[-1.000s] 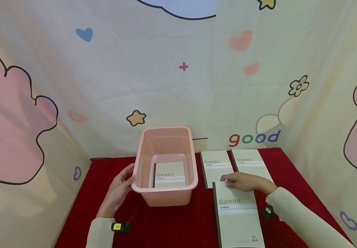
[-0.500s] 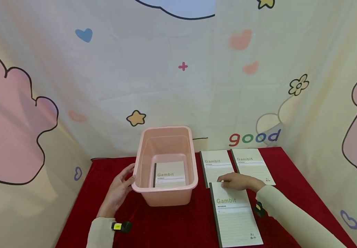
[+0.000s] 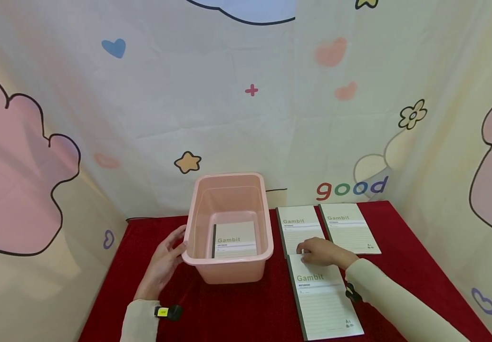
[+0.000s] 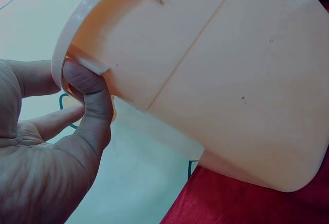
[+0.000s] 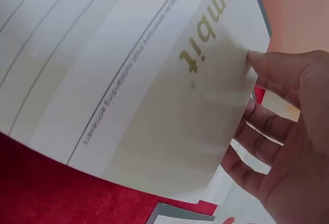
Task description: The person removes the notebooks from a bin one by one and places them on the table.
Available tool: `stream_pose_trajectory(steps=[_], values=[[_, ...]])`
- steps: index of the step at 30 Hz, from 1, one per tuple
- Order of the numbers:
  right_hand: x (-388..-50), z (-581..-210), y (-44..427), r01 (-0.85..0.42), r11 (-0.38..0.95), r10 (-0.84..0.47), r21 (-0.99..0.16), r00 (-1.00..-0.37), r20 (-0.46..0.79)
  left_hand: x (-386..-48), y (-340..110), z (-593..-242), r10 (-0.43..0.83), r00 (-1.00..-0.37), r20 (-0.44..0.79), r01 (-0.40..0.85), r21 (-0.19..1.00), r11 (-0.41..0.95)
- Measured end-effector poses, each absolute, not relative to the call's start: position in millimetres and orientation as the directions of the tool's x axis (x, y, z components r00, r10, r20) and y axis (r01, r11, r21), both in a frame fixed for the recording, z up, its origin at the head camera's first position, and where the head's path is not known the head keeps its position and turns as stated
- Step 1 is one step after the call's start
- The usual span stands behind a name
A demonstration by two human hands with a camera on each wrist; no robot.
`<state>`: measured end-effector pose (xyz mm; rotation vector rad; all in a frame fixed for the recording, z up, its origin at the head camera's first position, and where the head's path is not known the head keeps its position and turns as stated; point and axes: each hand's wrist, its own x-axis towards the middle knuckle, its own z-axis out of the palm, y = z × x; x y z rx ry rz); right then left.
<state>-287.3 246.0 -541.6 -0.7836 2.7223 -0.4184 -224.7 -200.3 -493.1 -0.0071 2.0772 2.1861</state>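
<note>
Looking down into a deep, pink, rectangular plastic tub (image 3: 230,274) standing on a red cloth-covered surface (image 3: 228,313), and seeing one white, dark-spined paper notebook (image 3: 234,237) lying cover up on its bottom, partly hiding behind the front wall.

Gripping the tub's rim on its left side with the left hand (image 3: 162,266), bending the thumb under the lip against the outer wall. Reaching in with the right hand (image 3: 324,251) and pinching the far edge of a white, rectangular Gambit notebook (image 3: 327,304), pressing the thumb on its cover and tucking the other fingers beneath. Holding it to the right of the tub, pointing its dark spine leftward; not telling clearly whether its near end is touching the surface.

Seeing two matching notebooks lying side by side beyond, the far-left notebook (image 3: 299,228) and the far-right notebook (image 3: 350,228), before a white printed fabric backdrop (image 3: 164,104). Covering part of the far-left notebook's near end with the right hand.
</note>
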Motion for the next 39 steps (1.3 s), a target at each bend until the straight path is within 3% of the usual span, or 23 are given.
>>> stream_pose_trajectory(steps=[12, 28, 39], values=[[-286, -531, 244, -0.554, 0.797, -0.581, -0.242, -0.811, -0.058, -226, -201, -495, 0.090, -0.993, -0.074, -0.081, 0.994, -0.069], [-262, -450, 245, -0.587, 0.791, -0.571, -0.173, -0.810, 0.137, -225, -200, -494, 0.093, -0.993, -0.079, -0.087, 0.993, -0.082], [-250, -402, 238, -0.650, 0.757, -0.602, -0.062, -0.732, 0.319, -225, -200, -493, 0.090, -0.992, -0.087, -0.093, 0.993, -0.075]])
